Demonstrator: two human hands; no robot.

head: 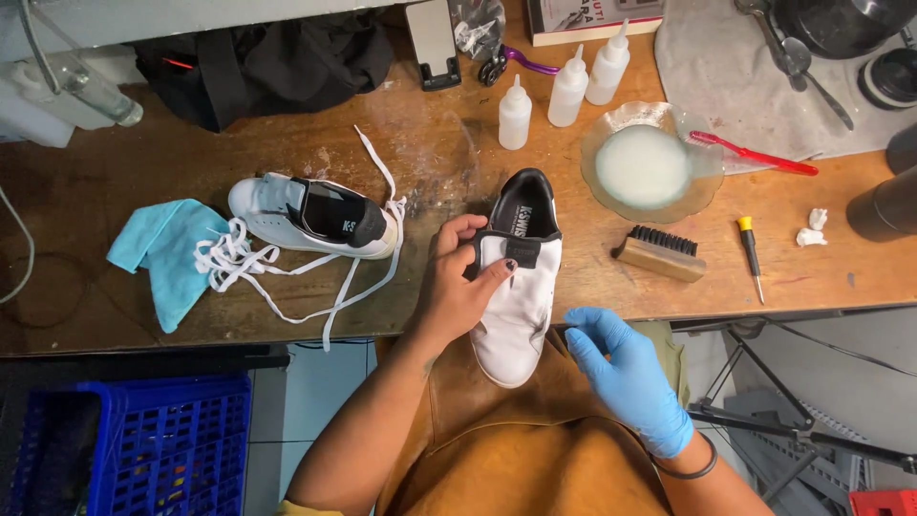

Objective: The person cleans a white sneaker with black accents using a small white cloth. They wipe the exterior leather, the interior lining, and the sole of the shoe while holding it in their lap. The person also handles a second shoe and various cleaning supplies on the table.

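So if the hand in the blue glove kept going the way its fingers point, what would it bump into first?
Probably the white lace-less sneaker: the blue-gloved right hand points up-left at its side, close beside it, though depth is unclear.

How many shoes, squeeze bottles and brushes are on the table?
Shoes: 2, one held by the left hand at, one lying at.
Squeeze bottles: 3, at.
Brushes: 2, a wooden brush and a red toothbrush.
Total: 7
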